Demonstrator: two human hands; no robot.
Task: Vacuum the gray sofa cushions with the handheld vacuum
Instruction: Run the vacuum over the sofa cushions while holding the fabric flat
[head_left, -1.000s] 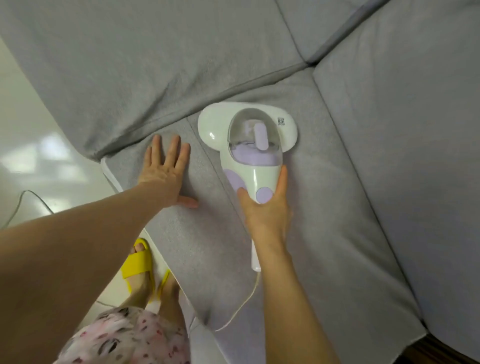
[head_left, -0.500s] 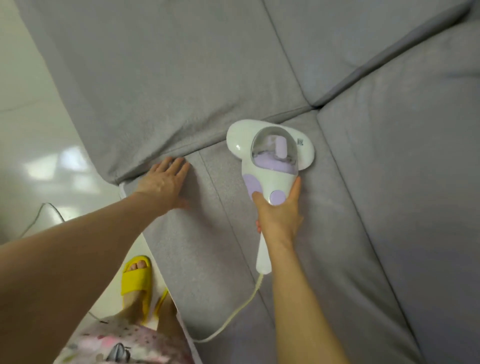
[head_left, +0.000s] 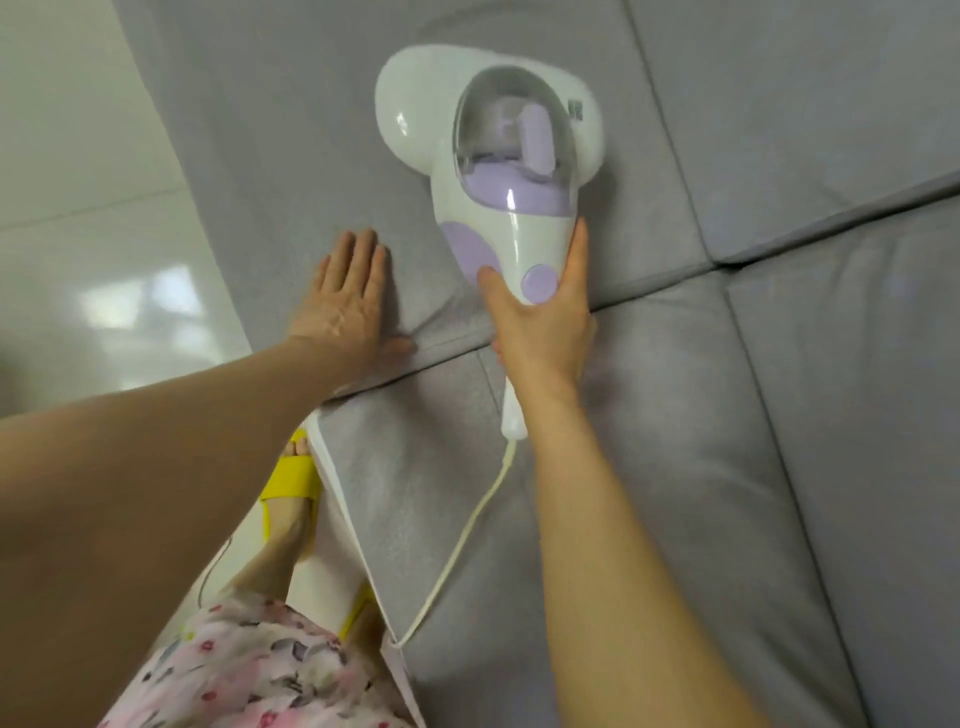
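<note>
One gray sofa cushion (head_left: 291, 156) under handheld vacuum (head_left: 493, 156), gripped by right hand (head_left: 540, 322); left hand (head_left: 345, 306) laid flat, released; other cushions (head_left: 779, 467) judged pending.

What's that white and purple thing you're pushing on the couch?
A person is vacuuming the gray sofa. Their right hand grips the handle of the handheld vacuum, whose wide head lies flat on a cushion. Their left hand rests flat on the same cushion beside it, fingers straight. The vacuum's cord trails back over the sofa's front edge.
</note>
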